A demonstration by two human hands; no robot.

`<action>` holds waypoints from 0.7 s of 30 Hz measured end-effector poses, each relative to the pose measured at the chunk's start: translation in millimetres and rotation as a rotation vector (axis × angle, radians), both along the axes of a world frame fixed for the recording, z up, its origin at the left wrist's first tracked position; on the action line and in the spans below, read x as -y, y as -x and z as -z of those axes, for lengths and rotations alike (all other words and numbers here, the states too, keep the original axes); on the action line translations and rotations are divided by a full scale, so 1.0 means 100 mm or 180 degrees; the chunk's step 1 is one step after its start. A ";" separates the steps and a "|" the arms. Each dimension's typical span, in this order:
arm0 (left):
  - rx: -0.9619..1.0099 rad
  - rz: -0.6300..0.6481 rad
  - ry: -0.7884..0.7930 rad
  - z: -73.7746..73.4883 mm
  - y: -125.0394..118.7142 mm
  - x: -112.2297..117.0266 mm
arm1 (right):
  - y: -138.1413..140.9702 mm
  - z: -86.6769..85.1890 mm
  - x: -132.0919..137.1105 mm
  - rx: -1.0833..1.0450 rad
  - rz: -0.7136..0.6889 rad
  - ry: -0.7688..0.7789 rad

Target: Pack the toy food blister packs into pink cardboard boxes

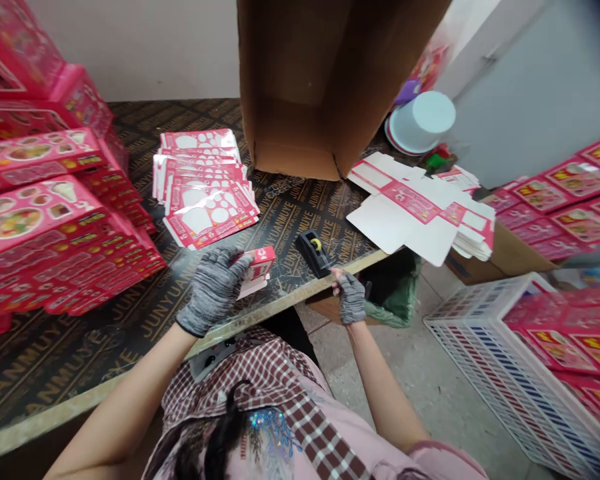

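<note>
My left hand [215, 287], in a grey knit glove with bare fingertips, grips a small pink and white carton [257, 268] over the table. One white flap of the carton sticks out at its lower side. A black tape dispenser [314, 253] with a yellow core stands at the table edge, to the right of the carton. At the dispenser's near end, the thumb and fingers of my right hand [350, 293] are pinched together. Whatever thin thing is between them is too small to make out. This hand wears the same kind of glove.
Flattened pink cartons [210, 193] lie fanned behind my left hand; white-and-pink blanks [410, 207] lie at right. Stacked pink boxes [55, 233] fill the left. A large cardboard box [300, 157] stands behind. Below right are a green-lined bin [403, 293] and a white basket [480, 333].
</note>
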State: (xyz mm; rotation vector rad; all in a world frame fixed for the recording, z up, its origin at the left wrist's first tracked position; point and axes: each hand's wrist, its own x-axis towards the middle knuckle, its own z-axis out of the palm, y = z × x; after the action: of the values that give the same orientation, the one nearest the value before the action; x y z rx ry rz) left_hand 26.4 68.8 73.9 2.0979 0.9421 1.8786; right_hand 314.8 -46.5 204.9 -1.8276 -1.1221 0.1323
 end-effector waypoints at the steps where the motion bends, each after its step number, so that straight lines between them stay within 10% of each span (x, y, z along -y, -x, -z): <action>1: 0.0045 -0.0020 -0.0035 -0.01 0.00 0.01 | 0.20 -0.01 -0.01 -0.0213 -0.0276 0.0191; 8: 0.0426 0.0063 -0.0486 -0.07 0.07 0.10 | 1.40 0.02 -0.32 -0.2052 -0.2477 0.1594; 21: -0.0006 0.0110 -0.0785 -0.03 0.16 0.10 | 1.40 0.20 -0.54 -0.2910 -0.2347 0.1709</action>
State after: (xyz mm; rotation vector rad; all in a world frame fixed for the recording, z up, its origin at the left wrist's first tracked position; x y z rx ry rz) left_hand 10.2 59.2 77.3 2.2332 0.6998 2.0682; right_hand 175.3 7.4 185.3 -1.3741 -1.0446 1.6429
